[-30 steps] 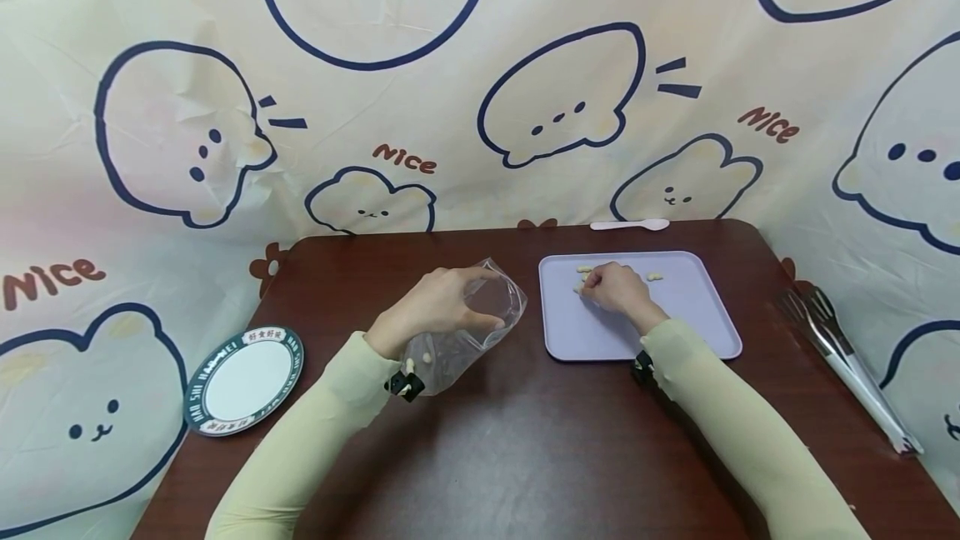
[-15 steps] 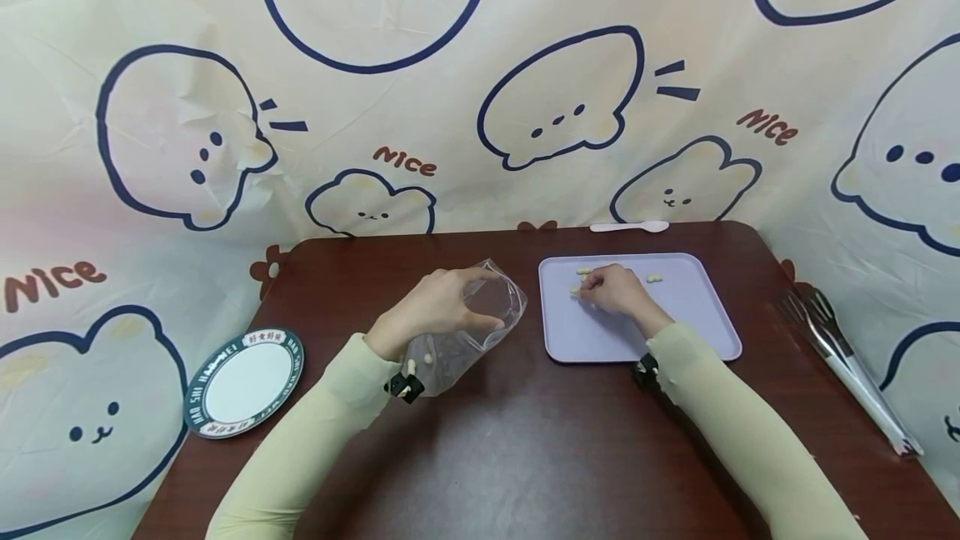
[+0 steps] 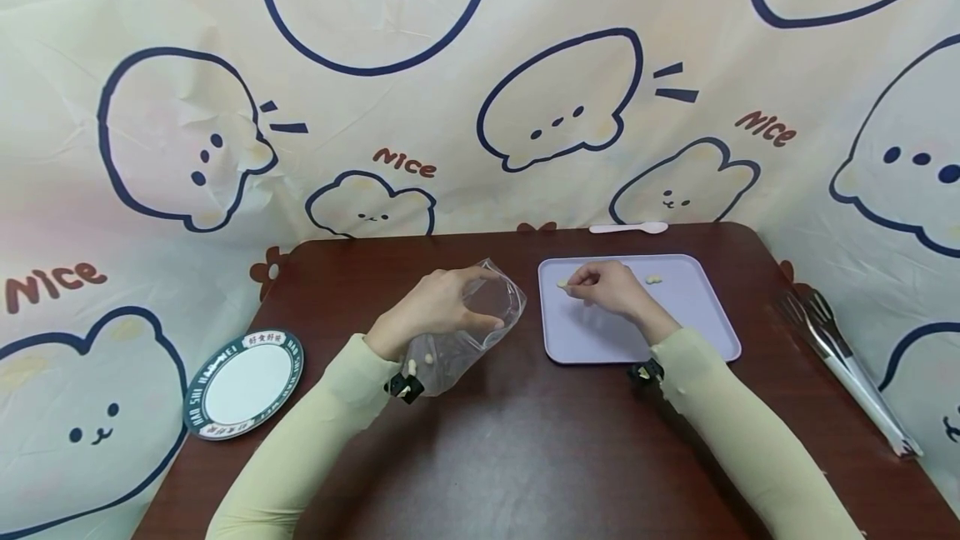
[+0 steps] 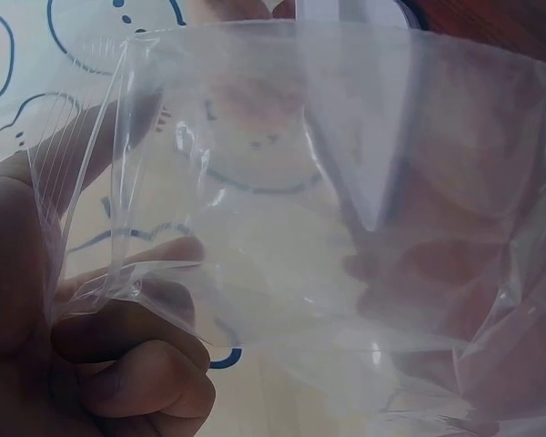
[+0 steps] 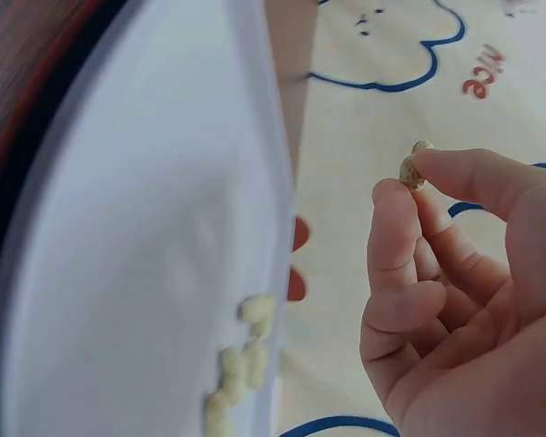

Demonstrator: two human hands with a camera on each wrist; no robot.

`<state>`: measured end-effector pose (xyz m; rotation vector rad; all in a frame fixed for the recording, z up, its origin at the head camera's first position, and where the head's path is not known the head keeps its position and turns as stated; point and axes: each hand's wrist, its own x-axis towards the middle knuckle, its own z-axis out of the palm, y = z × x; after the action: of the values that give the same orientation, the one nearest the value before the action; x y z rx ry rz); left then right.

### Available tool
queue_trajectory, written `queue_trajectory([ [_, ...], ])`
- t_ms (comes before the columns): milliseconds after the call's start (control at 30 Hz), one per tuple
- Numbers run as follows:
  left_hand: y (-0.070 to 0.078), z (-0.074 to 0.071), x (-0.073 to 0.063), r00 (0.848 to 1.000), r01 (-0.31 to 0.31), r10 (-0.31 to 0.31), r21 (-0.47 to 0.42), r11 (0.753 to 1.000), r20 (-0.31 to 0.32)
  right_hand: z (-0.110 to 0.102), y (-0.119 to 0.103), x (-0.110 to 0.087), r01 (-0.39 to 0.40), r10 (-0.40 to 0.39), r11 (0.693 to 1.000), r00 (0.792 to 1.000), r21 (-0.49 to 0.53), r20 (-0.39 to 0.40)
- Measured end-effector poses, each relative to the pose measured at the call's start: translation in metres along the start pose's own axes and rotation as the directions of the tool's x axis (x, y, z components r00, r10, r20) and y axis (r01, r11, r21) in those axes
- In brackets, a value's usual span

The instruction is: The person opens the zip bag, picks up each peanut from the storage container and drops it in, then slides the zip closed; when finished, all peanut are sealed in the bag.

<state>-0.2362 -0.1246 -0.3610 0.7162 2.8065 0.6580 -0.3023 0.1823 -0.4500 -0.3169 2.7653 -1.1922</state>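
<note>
My left hand (image 3: 435, 307) holds a clear plastic bag (image 3: 457, 361), its mouth spread wide toward the tray. A few peanuts (image 3: 412, 367) lie low in the bag, near the wrist. In the left wrist view, curled fingers (image 4: 155, 382) grip the edge of the film. Above the lilac tray (image 3: 600, 347), my right hand (image 3: 611, 286) pinches one peanut (image 5: 412, 173) between thumb and fingertips. Several more peanuts (image 5: 235, 369) lie on the tray in the right wrist view; in the head view the hand hides most of them, with one peanut (image 3: 654, 279) visible to its right.
On the left edge of the brown table (image 3: 480, 457) lies a green-rimmed plate (image 3: 247, 384). A pale spoon (image 3: 628, 227) rests at the back edge, behind the tray. Metal tongs (image 3: 855, 373) lie along the right edge. Patterned cloth (image 3: 450, 107) surrounds the table's back and sides.
My right hand has risen slightly off the tray and shifted left, now with a peanut showing at its fingertips. The left hand and bag stay in place.
</note>
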Motion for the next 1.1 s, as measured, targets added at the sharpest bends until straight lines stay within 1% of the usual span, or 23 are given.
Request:
queue_trajectory([
  [167, 0.000, 0.000, -0.001, 1.000, 0.002, -0.002, -0.010, 1.000, -0.004, -0.003, -0.022, -0.009, 0.062, -0.062, 0.998, 0.998, 0.019, 0.001],
  [400, 0.000, 0.000, 0.000, 1.000, 0.001, -0.001, -0.005, 1.000, -0.006, -0.004, -0.050, -0.020, 0.153, -0.153, 0.987, 0.988, 0.052, 0.007],
  [533, 0.000, 0.000, 0.000, 1.000, -0.002, 0.002, 0.003, 1.000, -0.010, -0.002, -0.065, -0.027, 0.205, -0.206, 0.976, 0.978, 0.074, 0.014],
  [700, 0.000, 0.000, 0.000, 1.000, 0.001, -0.001, -0.007, 1.000, -0.007, 0.005, -0.079, -0.033, 0.275, -0.277, 0.961, 0.960, 0.035, 0.034],
  [767, 0.000, 0.000, -0.001, 1.000, 0.004, -0.004, -0.015, 1.000, -0.005, 0.008, -0.083, -0.035, 0.290, -0.290, 0.957, 0.956, 0.015, 0.035],
  [900, -0.001, 0.001, -0.001, 1.000, 0.005, -0.005, -0.015, 1.000, 0.000, 0.012, -0.092, -0.038, 0.303, -0.303, 0.953, 0.953, 0.006, 0.032],
  [1100, 0.000, 0.001, -0.001, 1.000, -0.010, 0.010, -0.013, 1.000, 0.009, 0.018, -0.099, -0.040, 0.338, -0.337, 0.941, 0.940, -0.011, 0.042],
])
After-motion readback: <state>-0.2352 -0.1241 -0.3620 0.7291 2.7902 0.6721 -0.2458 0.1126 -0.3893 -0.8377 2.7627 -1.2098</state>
